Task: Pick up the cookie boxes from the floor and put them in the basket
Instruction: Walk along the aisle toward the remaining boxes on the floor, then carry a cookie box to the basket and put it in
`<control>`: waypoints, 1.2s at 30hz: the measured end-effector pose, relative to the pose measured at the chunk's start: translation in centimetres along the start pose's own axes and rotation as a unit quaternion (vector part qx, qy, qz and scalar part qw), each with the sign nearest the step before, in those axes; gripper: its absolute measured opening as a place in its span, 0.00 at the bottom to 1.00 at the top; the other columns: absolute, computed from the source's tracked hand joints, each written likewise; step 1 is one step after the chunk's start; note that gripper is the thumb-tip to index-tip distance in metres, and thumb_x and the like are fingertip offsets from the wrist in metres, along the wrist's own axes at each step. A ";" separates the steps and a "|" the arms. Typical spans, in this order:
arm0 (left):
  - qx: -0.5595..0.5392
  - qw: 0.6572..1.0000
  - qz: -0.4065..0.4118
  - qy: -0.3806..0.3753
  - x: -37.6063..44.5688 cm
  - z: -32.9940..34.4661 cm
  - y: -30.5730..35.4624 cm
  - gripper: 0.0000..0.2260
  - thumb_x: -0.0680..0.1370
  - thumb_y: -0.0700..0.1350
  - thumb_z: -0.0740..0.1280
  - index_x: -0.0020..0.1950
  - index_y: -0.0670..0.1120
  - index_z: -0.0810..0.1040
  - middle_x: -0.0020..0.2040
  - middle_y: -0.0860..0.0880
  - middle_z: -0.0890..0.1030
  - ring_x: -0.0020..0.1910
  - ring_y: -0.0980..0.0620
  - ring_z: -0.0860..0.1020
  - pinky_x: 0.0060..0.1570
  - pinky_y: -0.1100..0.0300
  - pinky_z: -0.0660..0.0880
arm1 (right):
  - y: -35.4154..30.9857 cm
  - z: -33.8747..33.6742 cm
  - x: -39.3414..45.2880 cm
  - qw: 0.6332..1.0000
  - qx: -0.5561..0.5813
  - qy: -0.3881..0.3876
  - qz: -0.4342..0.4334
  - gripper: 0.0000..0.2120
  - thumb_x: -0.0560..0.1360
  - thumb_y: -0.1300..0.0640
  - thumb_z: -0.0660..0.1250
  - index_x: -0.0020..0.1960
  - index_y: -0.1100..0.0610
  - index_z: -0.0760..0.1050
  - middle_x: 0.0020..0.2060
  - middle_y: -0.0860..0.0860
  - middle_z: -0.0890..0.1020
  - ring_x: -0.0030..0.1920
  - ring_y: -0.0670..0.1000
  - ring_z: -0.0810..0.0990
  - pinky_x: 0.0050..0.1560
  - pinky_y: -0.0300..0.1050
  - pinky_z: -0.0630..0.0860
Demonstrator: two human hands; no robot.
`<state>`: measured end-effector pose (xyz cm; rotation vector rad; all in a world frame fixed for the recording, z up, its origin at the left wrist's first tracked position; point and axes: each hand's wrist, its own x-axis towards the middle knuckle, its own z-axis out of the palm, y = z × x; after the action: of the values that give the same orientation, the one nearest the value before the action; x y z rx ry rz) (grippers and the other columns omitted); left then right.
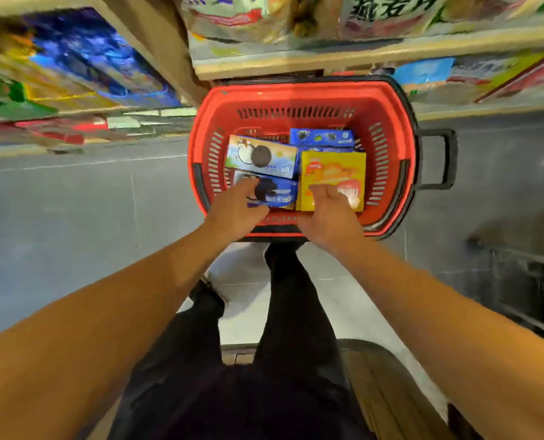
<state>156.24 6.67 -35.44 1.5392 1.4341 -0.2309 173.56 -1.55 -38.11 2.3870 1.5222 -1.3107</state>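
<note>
Both hands reached into the red basket (299, 96), which stood on the grey floor (83, 217) in front of the shelves (343, 55). The left hand (237, 209) lay over the near end of the dark blue cookie box (278, 192), its fingers (248, 185) curled loosely on the lid; whether they actually gripped it could not be told. The right hand (329, 214) rested on the near edge of the yellow box (334, 173), fingers bent down over it, and its hold was equally unclear. Beyond these lay a pale blue box (261, 155) and a blue box (321, 137) at the far wall, so four boxes sat packed flat inside. No box showed on the visible floor. Such cartons would likely be light and stiff, with glossy faces that could slip, and the cookies inside could break; they seemed best taken across the narrow sides, pinched gently and set down flat, not dropped.
</note>
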 end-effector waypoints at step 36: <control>-0.412 0.688 -0.355 0.481 -44.4 -24.5 -57.9 0.29 0.75 0.53 0.69 0.74 0.50 0.66 0.69 0.47 0.73 0.66 0.46 0.73 0.64 0.52 0.72 | -71.9 36.9 -19.3 0.682 -0.431 -0.215 -0.551 0.35 0.73 0.48 0.69 0.76 0.57 0.62 0.73 0.56 0.65 0.71 0.58 0.66 0.68 0.48 0.67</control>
<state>83.65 -14.75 -21.62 0.1865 2.4288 0.8264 92.62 6.16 -21.12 0.4383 2.5919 -0.6851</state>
